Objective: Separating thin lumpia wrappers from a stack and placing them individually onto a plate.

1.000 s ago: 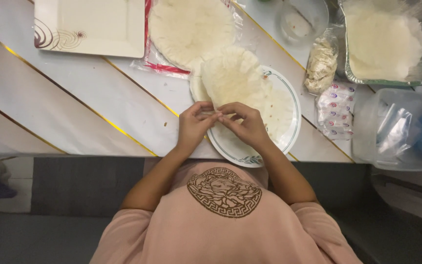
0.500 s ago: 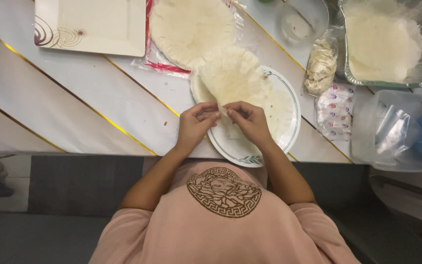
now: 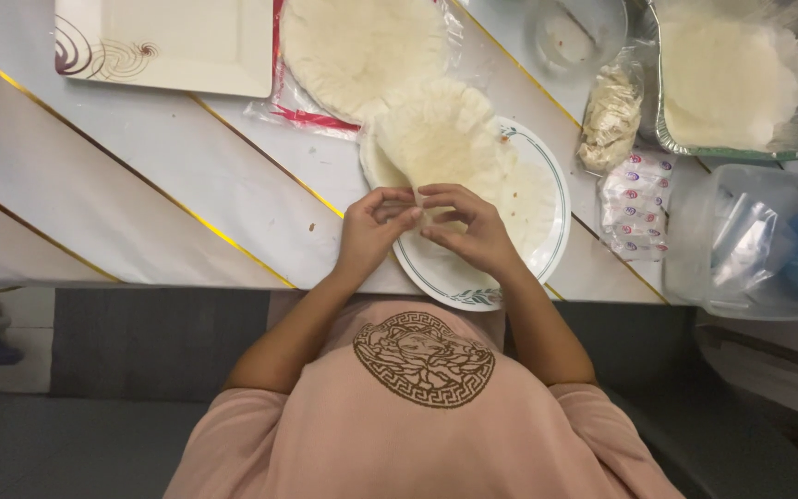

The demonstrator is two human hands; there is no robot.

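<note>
Hands first: left hand (image 3: 373, 231) and right hand (image 3: 469, 231) meet over the near half of a round plate (image 3: 547, 231) that overhangs the counter (image 3: 140, 203) edge, fingers (image 3: 397, 205) pinched narrow on the near rim of a flatbread (image 3: 441, 139). That flatbread lies partly on the plate, far edge touching a bagged flatbread stack (image 3: 357, 51). Bare counter opens left up to a square plate (image 3: 168, 42); right is crowded: sachets (image 3: 634, 203), clear tub (image 3: 741, 245), foil tray (image 3: 741, 74).

Flatbread (image 3: 441, 139) edge lifted higher
</note>
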